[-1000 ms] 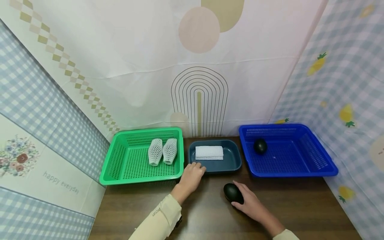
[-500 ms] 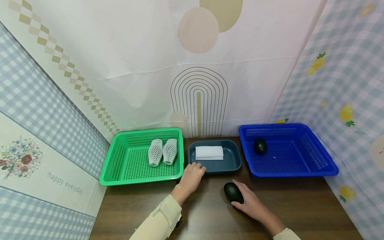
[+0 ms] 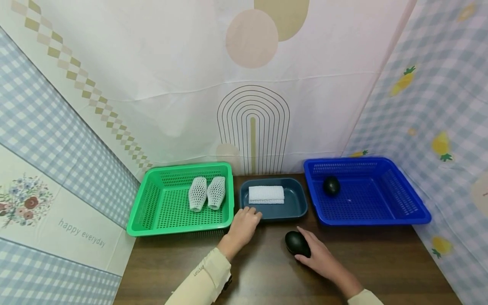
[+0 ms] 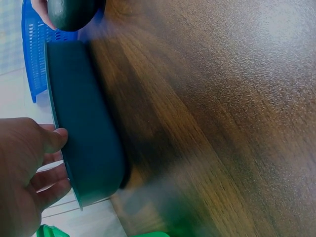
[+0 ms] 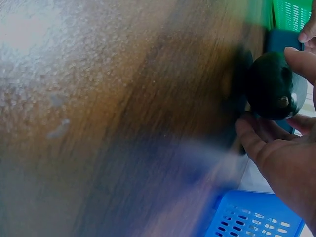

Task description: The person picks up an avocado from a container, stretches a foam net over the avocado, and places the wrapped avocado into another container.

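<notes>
In the head view my right hand (image 3: 318, 256) holds a dark green avocado (image 3: 296, 243) just above the brown table or on it; I cannot tell which. The right wrist view shows thumb and fingers curled round the avocado (image 5: 276, 86), its stem end facing the camera. My left hand (image 3: 245, 222) is at the near left edge of a dark teal tray (image 3: 293, 201). Seen from the left wrist, this hand (image 4: 24, 168) pinches the rim of the tray (image 4: 86, 133), thumb outside and fingers inside. A folded white foam net (image 3: 266, 195) lies in the tray.
Left of the tray stands a green basket (image 3: 171, 212) with two white foam net sleeves (image 3: 207, 193), filled or bulging. A blue basket (image 3: 366, 203) at the right holds another avocado (image 3: 331, 186). Patterned cloth walls (image 3: 183, 127) rise behind and on both sides.
</notes>
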### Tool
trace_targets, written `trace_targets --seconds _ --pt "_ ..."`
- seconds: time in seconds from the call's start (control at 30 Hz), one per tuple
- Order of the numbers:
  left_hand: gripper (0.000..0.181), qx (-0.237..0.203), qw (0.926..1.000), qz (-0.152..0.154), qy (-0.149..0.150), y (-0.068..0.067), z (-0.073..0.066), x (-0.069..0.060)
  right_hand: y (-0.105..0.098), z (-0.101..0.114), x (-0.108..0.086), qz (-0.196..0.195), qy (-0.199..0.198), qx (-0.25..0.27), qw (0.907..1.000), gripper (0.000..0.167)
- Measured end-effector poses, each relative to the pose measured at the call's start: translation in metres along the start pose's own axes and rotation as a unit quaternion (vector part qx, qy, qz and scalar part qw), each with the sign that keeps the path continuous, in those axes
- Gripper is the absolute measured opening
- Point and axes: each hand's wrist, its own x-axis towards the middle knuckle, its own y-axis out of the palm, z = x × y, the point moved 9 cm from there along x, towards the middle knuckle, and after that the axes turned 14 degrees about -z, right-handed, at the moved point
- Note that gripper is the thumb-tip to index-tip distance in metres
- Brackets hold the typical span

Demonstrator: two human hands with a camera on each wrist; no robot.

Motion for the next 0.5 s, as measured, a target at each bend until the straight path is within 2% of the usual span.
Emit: trace_targets --seconds 0.2,0.37,0.5 --pt "0.014 -0.003 1.0 0.001 -0.002 0.001 -0.001 0.0 -0.008 0.007 0.0 -0.012 -0.016 -0.013 0.9997 0.086" --pt "0.013 0.005 0.9999 -0.011 0.003 -0.001 -0.002 -0.001 -0.029 0.031 0.0 -0.047 -0.074 -0.026 0.9958 0.082" --pt "0.012 0.01 0.9999 -0.008 0.004 0.0 -0.001 0.0 -0.049 0.052 0.005 -0.071 -0.12 -0.032 0.9898 0.082"
